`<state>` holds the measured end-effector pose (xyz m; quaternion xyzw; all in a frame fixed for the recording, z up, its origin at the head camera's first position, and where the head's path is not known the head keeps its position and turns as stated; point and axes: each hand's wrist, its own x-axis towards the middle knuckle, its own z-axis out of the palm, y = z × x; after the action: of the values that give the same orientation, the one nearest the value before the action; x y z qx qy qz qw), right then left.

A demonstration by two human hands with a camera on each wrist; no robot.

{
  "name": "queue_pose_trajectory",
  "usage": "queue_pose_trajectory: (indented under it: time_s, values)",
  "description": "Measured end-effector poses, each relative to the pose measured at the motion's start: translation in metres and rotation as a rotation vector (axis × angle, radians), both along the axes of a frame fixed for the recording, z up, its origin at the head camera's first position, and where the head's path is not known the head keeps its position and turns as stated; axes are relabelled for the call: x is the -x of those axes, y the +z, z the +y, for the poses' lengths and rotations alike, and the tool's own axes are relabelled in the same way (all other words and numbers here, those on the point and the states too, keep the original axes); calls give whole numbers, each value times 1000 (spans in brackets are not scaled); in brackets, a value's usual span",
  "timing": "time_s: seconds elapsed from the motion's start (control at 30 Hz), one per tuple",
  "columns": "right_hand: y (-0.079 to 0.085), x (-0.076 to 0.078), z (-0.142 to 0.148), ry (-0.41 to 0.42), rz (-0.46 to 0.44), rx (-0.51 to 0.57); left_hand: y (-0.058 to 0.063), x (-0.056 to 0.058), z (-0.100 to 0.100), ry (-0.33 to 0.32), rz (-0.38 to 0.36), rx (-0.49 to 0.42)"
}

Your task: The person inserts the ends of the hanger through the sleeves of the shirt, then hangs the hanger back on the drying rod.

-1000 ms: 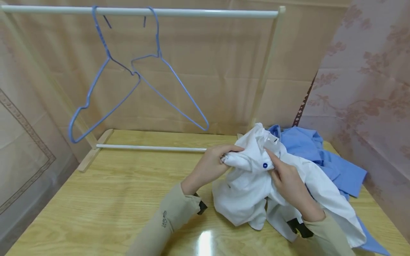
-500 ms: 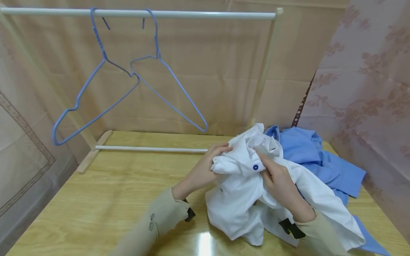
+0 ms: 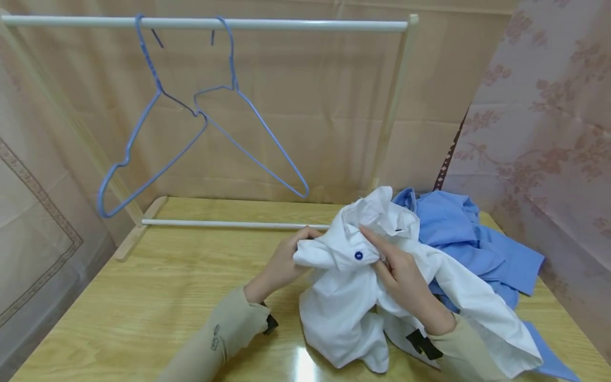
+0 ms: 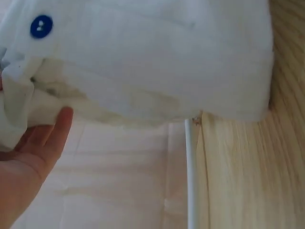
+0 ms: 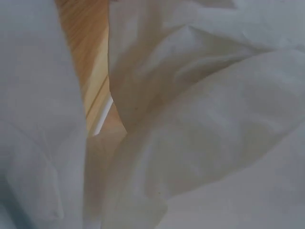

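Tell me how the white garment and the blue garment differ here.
The left hand and right hand hold the white garment, while the blue garment lies on the table, unheld. The white garment sits in front and overlaps the blue garment, which is partly hidden. Both look rumpled.

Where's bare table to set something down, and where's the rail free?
Bare table: the wide left part, between the wooden foot and left sleeve, in front of the lower bar. Free rail: between the right hanger and right post. Crowded: the table's right side, under the white shirt and blue garment.
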<state>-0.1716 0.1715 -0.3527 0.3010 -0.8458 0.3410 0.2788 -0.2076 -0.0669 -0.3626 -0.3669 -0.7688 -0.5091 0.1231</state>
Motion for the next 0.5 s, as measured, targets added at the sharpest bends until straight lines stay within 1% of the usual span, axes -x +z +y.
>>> queue_pose_trajectory:
  time_s: [0.1,0.13,0.2,0.27,0.37,0.47,0.5]
  values:
    - [-3,0,-1,34,-36,-2,-5,2,-3,39,35,6]
    - [-3,0,-2,43,-42,-9,-7,3,-4,42,44,11]
    - [-5,1,-2,58,-70,-27,-10,6,-7,41,48,25]
    - [-6,1,-2,67,-93,-54,-11,8,-10,24,47,61]
    - [-10,1,-1,89,-128,-108,-10,11,-17,-3,25,165]
    - [-13,2,-2,120,-149,-153,-7,13,-24,-51,-26,294]
    - [-14,2,-3,128,-156,-162,-5,13,-26,-69,-52,334]
